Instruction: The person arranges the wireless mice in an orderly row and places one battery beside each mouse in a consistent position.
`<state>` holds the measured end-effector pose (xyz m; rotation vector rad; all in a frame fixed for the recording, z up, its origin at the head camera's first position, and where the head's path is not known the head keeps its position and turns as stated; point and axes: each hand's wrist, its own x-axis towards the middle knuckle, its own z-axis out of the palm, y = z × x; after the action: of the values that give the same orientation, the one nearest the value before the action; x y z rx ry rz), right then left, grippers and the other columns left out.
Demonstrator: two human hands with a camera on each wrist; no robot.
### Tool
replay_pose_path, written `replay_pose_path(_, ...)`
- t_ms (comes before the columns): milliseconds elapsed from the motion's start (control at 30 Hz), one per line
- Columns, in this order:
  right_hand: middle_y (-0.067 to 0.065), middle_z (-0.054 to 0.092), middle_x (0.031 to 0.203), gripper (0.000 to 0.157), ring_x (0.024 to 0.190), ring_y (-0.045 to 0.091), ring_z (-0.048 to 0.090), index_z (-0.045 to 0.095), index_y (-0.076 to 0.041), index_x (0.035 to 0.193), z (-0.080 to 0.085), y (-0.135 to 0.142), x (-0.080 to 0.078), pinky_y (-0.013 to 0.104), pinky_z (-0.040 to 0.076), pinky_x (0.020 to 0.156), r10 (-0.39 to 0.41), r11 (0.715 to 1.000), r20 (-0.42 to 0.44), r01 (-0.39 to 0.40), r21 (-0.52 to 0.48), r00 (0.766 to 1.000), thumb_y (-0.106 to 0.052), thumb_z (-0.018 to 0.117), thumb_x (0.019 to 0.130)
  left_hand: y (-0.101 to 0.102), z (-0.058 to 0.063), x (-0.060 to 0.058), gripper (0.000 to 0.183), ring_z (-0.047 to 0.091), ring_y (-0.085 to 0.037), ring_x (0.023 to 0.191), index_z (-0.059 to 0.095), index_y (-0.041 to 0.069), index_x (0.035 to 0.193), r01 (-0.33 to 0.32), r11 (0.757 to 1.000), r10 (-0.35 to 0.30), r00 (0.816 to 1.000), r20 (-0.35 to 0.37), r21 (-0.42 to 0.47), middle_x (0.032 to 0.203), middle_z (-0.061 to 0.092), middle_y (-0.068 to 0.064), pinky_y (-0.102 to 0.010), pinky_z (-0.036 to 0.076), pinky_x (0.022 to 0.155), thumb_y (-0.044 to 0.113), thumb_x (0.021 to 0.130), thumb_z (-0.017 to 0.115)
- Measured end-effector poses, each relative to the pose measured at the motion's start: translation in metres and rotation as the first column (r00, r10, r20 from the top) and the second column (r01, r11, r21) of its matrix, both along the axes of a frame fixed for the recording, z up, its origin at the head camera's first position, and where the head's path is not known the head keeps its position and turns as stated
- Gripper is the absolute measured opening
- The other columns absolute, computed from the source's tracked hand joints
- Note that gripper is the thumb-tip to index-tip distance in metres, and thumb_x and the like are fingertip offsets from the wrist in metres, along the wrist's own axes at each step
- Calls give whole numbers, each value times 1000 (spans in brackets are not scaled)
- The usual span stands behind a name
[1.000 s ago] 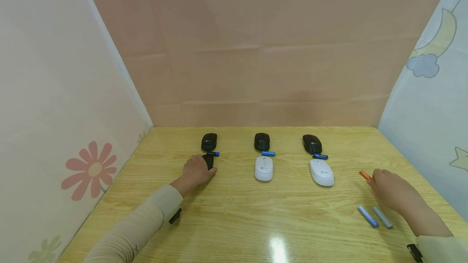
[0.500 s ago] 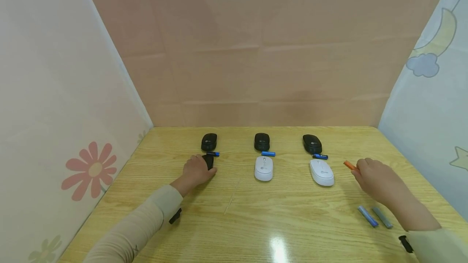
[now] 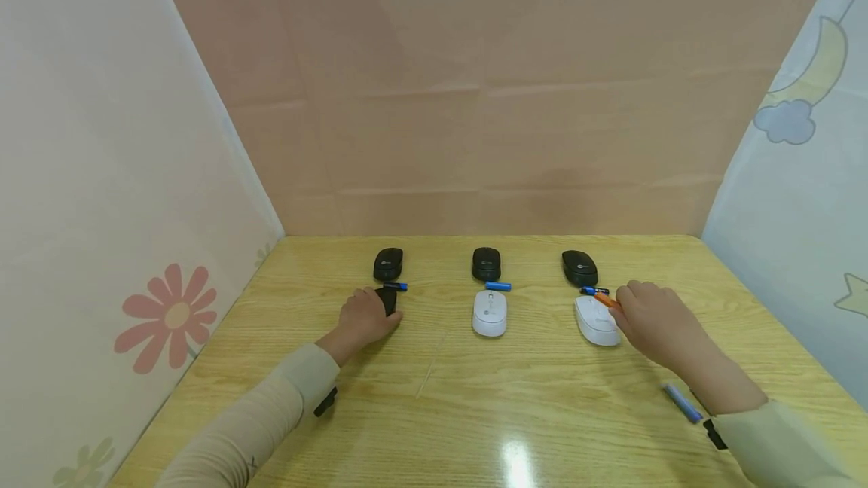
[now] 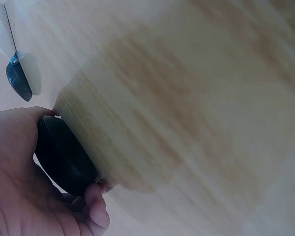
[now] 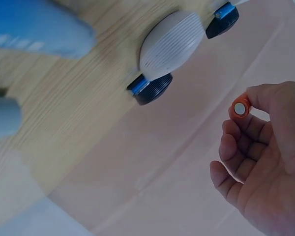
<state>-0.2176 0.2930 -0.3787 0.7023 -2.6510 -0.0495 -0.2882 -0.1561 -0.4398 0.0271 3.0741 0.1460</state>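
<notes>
My left hand (image 3: 364, 316) grips a black computer mouse (image 3: 389, 300) on the table; in the left wrist view fingers and thumb close round the mouse (image 4: 64, 155). At the right, my right hand (image 3: 654, 322) pinches an orange battery (image 3: 606, 299) between thumb and index finger. Its flat metal end shows in the right wrist view, where the orange battery (image 5: 240, 108) points at the camera. In the head view it overlaps the right white mouse (image 3: 597, 326), close by a dark blue battery (image 3: 594, 290). The other fingers of my right hand (image 5: 265, 167) are loosely curled.
Three black mice stand at the back: left (image 3: 389, 264), middle (image 3: 486, 263) and right (image 3: 579, 268). Blue batteries lie before the left (image 3: 395, 287) and middle ones, the latter battery (image 3: 498, 286) behind a white mouse (image 3: 490, 313). Nearer lie a blue battery (image 3: 681, 403) and a grey one (image 5: 5, 118).
My right hand has carried the orange battery leftward and slightly away from me, to above the right white mouse. My left hand has stayed on the black mouse.
</notes>
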Motion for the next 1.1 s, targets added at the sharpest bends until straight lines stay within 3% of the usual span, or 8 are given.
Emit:
replay_pose_path(300, 0, 37, 64, 27, 53, 17, 35, 48, -5, 74, -3, -32, -8, 31, 32, 46, 89, 996, -46, -88, 30, 995, -11, 73, 81, 0, 0, 0, 79, 58, -32, 84, 48, -17, 117, -5, 1000, 5, 1000, 0, 9, 94, 52, -23, -40, 53, 65, 57, 89, 60)
replay_pose_path(700, -2, 38, 66, 24, 58, 16, 36, 52, -8, 75, -4, -80, -14, 30, 33, 51, 122, 990, 49, -125, 65, 991, -17, 71, 87, 0, 0, 0, 76, 57, -31, 81, 49, -15, 111, -10, 1000, 10, 1000, -7, 11, 90, 51, -22, -39, 52, 64, 56, 88, 61)
replay_pose_path(1100, -2, 38, 66, 27, 58, 15, 37, 50, -9, 73, -2, -128, -21, 30, 35, 53, 254, 963, 43, -256, 88, 966, -18, 70, 88, 1, 3, 2, 77, 57, -31, 82, 49, -16, 112, -10, 1000, 10, 1000, -5, 16, 91, 51, -22, -40, 52, 65, 56, 89, 61)
